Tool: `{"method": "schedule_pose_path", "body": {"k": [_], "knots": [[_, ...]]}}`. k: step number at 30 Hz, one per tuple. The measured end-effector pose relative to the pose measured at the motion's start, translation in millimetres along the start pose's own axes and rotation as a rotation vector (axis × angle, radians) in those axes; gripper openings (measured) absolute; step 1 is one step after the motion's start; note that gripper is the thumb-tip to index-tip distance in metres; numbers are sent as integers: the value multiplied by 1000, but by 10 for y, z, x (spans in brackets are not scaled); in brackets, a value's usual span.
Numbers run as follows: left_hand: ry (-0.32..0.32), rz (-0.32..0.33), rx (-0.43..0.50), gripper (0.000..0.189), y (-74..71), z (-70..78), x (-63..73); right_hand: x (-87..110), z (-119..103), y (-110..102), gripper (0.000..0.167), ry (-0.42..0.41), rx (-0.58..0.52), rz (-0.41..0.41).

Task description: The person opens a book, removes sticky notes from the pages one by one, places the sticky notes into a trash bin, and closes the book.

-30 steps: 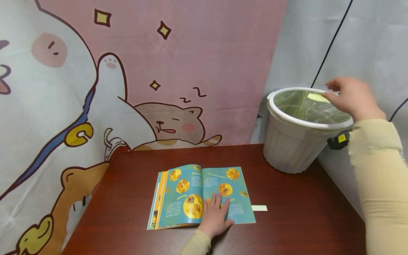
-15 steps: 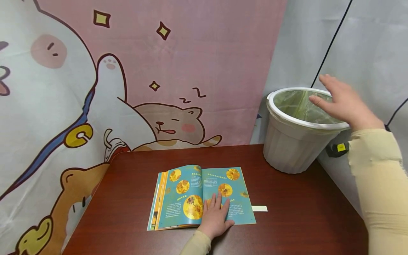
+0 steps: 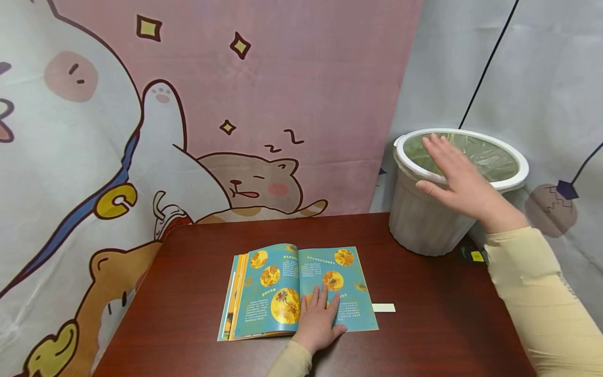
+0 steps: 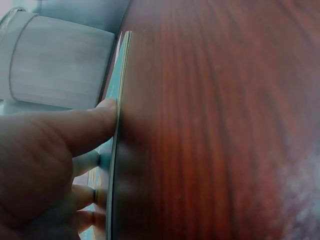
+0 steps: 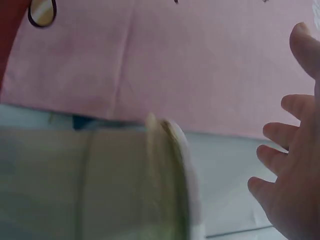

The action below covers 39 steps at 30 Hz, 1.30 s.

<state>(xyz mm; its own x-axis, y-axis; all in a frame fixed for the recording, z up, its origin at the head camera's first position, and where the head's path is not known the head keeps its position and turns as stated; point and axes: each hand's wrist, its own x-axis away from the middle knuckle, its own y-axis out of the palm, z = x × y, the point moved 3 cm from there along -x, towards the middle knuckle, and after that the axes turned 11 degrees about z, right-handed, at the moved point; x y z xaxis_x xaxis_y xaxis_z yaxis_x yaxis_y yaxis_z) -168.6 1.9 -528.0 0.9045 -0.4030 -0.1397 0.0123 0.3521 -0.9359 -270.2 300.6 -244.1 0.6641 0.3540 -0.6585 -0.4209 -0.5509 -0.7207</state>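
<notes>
An open picture book (image 3: 268, 283) with blue-green pages and sunflower pictures lies on the table. My left hand (image 3: 318, 320) rests on its right page with the fingers spread; the left wrist view shows the thumb (image 4: 95, 125) along the page edge. A white paper strip (image 3: 383, 308) sticks out at the book's right side. Over the near rim of a white trash bin (image 3: 419, 220), my right hand (image 3: 466, 183) is held in the air with straight fingers and nothing in it. The bin has a translucent greenish liner (image 3: 494, 157) inside.
The dark red wooden table (image 3: 183, 293) ends in front of a cartoon wall cloth (image 3: 306, 78). The bin stands at the table's back right corner. Beside its base lies a black object with a yellow label (image 3: 476, 256).
My right hand let go of a pale yellow paper piece over the bin, then moved left and toward me. The paper is no longer visible. My left hand has stayed on the book.
</notes>
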Motion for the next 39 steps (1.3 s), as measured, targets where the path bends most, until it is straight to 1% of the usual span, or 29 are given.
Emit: {"method": "schedule_pose_path", "body": {"k": [7, 11, 16, 19, 22, 26, 29, 32, 39], "knots": [[-3, 0, 9, 70, -13, 12, 8, 168, -180, 330, 84, -81, -73, -21], [-5, -1, 11, 70, -17, 15, 4, 288, -258, 502, 85, -88, -77, -50], [-6, -7, 16, 70, -23, 13, 4, 504, -287, 744, 85, 10, -84, -128], [-7, -9, 16, 70, -23, 8, 5, 665, -271, 934, 86, 74, -82, -189], [-6, -8, 14, 70, -19, 4, 5, 852, -261, 1144, 86, 128, -86, -253], [-5, -4, 13, 70, -12, 3, 2, 1113, -262, 1416, 87, 178, -106, -320], [-4, -1, 11, 70, -8, 4, 1, 1290, -278, 1590, 88, 207, -126, -348], [-5, -2, 8, 69, -8, 4, -1, 1437, -305, 1725, 87, 237, -150, -359], [-4, 0, 7, 69, -24, 14, -6, 1676, -397, 1907, 87, 319, -209, -361]]}}
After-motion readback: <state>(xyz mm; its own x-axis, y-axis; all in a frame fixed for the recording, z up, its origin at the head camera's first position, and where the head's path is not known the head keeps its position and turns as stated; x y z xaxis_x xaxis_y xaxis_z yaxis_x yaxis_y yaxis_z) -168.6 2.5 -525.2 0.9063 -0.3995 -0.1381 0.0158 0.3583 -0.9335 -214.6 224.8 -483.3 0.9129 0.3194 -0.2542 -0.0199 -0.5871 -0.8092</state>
